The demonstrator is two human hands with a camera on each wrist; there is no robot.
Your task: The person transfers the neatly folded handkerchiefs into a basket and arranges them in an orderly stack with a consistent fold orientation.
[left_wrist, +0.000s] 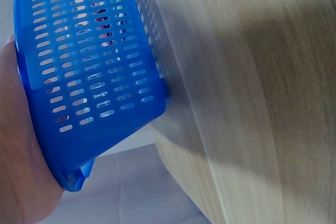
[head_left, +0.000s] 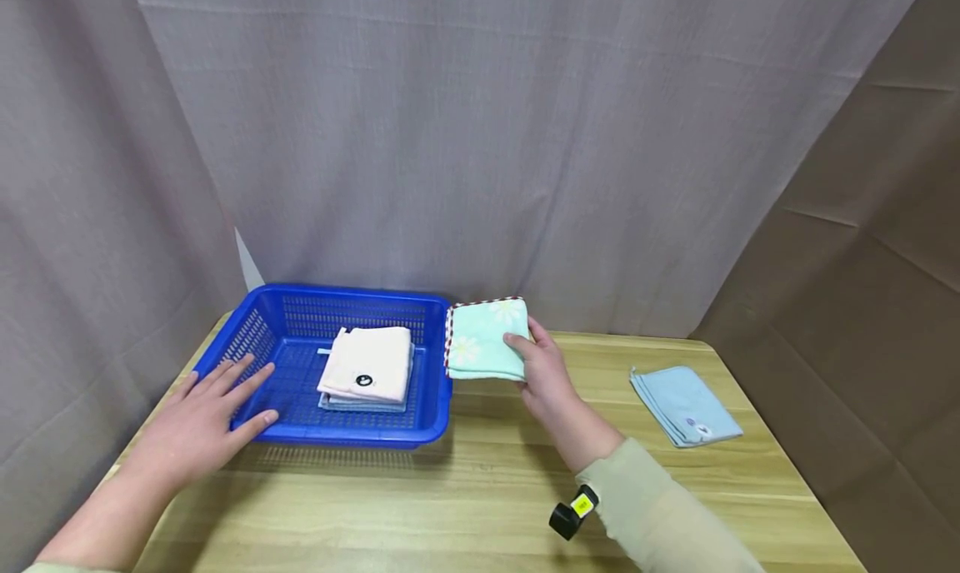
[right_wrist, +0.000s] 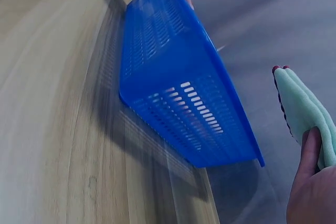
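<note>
My right hand [head_left: 546, 369] pinches a folded mint-green towel [head_left: 486, 340] with white daisies and a red-and-white striped edge, thumb on top. The towel is held up beside the right rim of a blue plastic basket [head_left: 431, 434]; the right wrist view shows the towel [right_wrist: 304, 111] raised above the table. My left hand [head_left: 198, 423] rests on the basket's left front corner with fingers spread and fairly straight. Inside the basket lies a folded pale pink towel [head_left: 367, 361] with a small black emblem, stacked on a light blue towel [head_left: 363, 406].
A folded light blue towel [head_left: 686, 406] lies on the wooden table [head_left: 480, 490] at the right. Grey curtain [head_left: 480, 140] hangs behind the table, and a brown panel [head_left: 862, 290] stands along its right side. A black wrist camera [head_left: 573, 512] sits at my right sleeve.
</note>
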